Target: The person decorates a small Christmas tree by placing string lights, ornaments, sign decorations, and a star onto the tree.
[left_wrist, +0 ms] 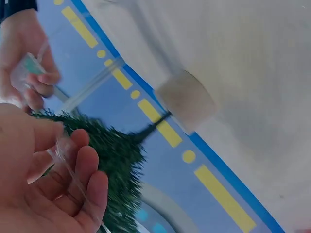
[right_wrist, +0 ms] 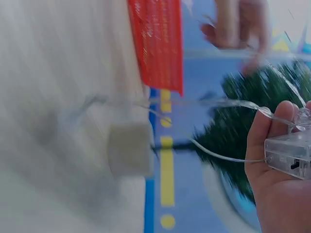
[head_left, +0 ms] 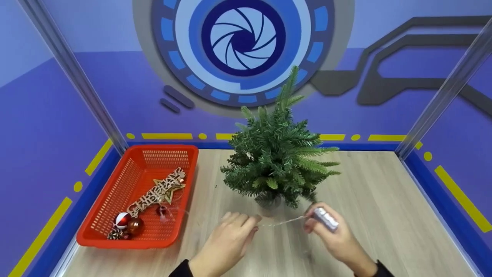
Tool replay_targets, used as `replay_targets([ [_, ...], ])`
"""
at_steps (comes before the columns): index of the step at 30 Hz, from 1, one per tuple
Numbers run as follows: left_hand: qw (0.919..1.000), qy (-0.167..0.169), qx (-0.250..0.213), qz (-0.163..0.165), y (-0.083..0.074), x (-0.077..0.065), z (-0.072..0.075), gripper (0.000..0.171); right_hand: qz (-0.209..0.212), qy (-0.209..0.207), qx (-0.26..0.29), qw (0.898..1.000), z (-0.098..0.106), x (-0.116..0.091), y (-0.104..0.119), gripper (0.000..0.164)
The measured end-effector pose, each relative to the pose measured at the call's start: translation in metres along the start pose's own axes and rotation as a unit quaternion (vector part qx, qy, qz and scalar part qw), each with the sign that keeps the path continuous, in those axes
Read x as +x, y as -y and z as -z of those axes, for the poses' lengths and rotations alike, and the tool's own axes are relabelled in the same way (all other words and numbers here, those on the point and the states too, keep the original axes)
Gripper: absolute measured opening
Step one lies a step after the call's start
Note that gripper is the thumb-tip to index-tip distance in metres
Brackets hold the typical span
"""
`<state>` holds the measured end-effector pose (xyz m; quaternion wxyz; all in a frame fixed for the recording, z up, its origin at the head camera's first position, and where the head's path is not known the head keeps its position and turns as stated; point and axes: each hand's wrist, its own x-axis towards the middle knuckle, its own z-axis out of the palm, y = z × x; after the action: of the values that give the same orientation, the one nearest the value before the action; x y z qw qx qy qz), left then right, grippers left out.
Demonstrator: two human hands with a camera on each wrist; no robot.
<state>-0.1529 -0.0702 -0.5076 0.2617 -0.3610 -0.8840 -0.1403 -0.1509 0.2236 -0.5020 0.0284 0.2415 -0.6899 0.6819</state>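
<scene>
A clear battery box [head_left: 326,219] with a small black switch rests in my right hand [head_left: 340,241], whose fingers curl around it. Thin transparent string-light wire [head_left: 283,222] runs from there across to my left hand [head_left: 230,241]. Thumb and fingers of that hand pinch the strand, as the left wrist view shows, and it trails over the palm. More wire hangs in a loose loop below the right hand in the right wrist view. Just beyond both hands stands a small artificial Christmas tree [head_left: 273,161] on a pale round base [right_wrist: 130,149].
At the left sits a red plastic basket [head_left: 130,243]. It contains a wooden lettering sign [head_left: 155,192], a gold star [head_left: 170,193], a red-and-white ball [head_left: 121,220], a brown ball [head_left: 135,226] and a pinecone [head_left: 114,233]. Printed blue panels [head_left: 184,127] enclose the wooden table [head_left: 376,215].
</scene>
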Motion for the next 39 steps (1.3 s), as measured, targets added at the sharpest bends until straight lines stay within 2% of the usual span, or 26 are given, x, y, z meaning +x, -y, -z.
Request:
replay_targets([
  [5, 0.9998, -0.011, -0.002, 0.019, 0.012, -0.005, -0.002, 0.006, 0.037, -0.057, -0.014, 0.998, 0.028, -0.011, 0.004, 0.012],
  [8, 0.9997, -0.002, -0.005, 0.024, 0.016, -0.008, -0.006, 0.005, 0.042, -0.1, -0.009, 0.994, 0.046, -0.017, 0.003, 0.01],
  [10, 0.9994, 0.006, -0.006, 0.032, 0.019, -0.009, -0.008, 0.007, 0.041, -0.131, 0.014, 0.99, 0.059, -0.019, 0.002, 0.01],
  [14, 0.9985, 0.024, 0.006, 0.049, 0.024, -0.012, -0.013, 0.01, 0.003, -0.19, 0.04, 0.981, 0.08, -0.024, 0.001, 0.016],
  [18, 0.9973, 0.039, 0.025, 0.058, 0.021, -0.013, -0.017, 0.017, -0.059, -0.208, 0.022, 0.976, 0.085, -0.027, -0.002, 0.02],
  [21, 0.9967, 0.045, 0.024, 0.062, 0.016, -0.011, -0.019, 0.02, -0.068, -0.187, -0.002, 0.98, 0.081, -0.028, -0.006, 0.023],
  [25, 0.9972, 0.051, 0.004, 0.054, 0.005, -0.003, -0.023, 0.022, -0.083, -0.133, -0.074, 0.985, 0.068, -0.027, -0.01, 0.027],
  [28, 0.9983, 0.045, -0.013, 0.035, -0.003, 0.004, -0.025, 0.021, -0.139, -0.097, -0.115, 0.979, 0.052, -0.026, -0.012, 0.03],
  [31, 0.9988, 0.041, -0.023, 0.013, -0.012, 0.011, -0.029, 0.017, -0.201, -0.054, -0.103, 0.973, 0.034, -0.025, -0.015, 0.039],
  [32, 0.9989, 0.04, -0.022, 0.005, -0.015, 0.012, -0.03, 0.016, -0.207, -0.036, -0.096, 0.973, 0.029, -0.025, -0.017, 0.042],
  [34, 0.9989, 0.042, -0.019, -0.007, -0.022, 0.015, -0.033, 0.016, -0.203, 0.007, -0.088, 0.975, 0.018, -0.024, -0.023, 0.048],
  [36, 0.9984, 0.051, -0.016, -0.017, -0.028, 0.017, -0.035, 0.017, -0.178, 0.051, -0.086, 0.979, 0.007, -0.023, -0.029, 0.049],
  [39, 0.9976, 0.064, -0.013, -0.026, -0.037, 0.021, -0.038, 0.018, -0.145, 0.097, -0.087, 0.981, -0.009, -0.02, -0.036, 0.041],
])
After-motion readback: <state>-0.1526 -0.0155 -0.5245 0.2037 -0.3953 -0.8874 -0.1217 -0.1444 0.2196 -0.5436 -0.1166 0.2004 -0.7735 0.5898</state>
